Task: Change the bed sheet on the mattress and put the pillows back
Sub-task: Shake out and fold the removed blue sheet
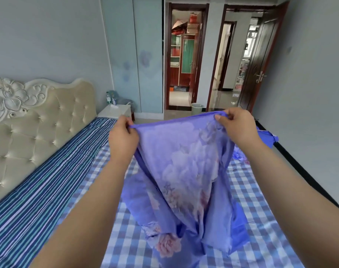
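Both forearms reach forward; left hand (123,138) and right hand (236,125) each pinch the top edge of a purple floral cotton sheet (184,171), stretched crosswise, hanging lengthwise down onto the blue-checked mattress (261,219).

Thin floral cloth sheet (184,171), faintly glossy

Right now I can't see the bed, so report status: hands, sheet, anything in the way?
Left hand and right hand grip the purple floral sheet by its top edge, held up. Lower part bunched on checked mattress. No pillows in view.
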### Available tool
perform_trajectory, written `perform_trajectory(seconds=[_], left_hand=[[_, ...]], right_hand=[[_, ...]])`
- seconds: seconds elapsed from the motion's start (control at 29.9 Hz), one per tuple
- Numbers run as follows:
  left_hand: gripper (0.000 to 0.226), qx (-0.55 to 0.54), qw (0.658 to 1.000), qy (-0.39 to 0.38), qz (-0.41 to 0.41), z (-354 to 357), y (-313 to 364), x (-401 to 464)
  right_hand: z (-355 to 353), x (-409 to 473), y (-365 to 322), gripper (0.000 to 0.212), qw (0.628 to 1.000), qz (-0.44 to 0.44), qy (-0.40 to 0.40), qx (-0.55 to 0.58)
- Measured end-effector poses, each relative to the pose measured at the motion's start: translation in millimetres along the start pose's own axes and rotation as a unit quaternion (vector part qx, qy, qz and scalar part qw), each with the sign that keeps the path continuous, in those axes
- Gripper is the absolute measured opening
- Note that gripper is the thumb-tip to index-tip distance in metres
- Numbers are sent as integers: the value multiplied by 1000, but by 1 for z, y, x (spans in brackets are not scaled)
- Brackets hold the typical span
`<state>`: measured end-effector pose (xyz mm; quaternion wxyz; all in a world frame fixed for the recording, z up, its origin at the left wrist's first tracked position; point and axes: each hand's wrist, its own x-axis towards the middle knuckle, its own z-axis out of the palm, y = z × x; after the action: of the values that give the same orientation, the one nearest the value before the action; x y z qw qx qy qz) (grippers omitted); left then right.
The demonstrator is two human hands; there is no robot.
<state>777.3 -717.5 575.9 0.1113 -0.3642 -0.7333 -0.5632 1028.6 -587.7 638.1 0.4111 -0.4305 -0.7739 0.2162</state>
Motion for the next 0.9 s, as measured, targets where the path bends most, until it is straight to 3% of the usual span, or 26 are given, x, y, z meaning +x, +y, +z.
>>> perform_trajectory(seconds=[0.07,0.17,0.23,0.33,0.53,0.6,0.7,0.8,0.9], left_hand=[[20,-62,988,-71,124,-14,28,17],[25,5,932,-232,278,-1,18,-6],[33,29,904,-326,276,19,-17,-42],[33,21,886,-423,188,41,-53,-97],[34,-17,926,-370,72,60,-63,-132],[34,-5,932,-354,72,62,-66,-133],[37,68,933,-320,152,62,-72,-129],[39,132,912,-279,269,69,-76,-132],[29,110,887,-307,326,79,-70,-139]], right_hand=[[-1,10,22,32,998,54,32,-8],[-7,21,41,33,992,98,70,32],[-14,26,41,23,991,97,80,49],[-11,29,34,20,996,57,64,27],[4,33,23,28,999,18,31,-2],[6,35,21,23,999,19,27,7],[9,38,18,20,1000,14,24,14],[9,41,15,14,999,8,25,25],[10,44,14,13,999,1,25,33]])
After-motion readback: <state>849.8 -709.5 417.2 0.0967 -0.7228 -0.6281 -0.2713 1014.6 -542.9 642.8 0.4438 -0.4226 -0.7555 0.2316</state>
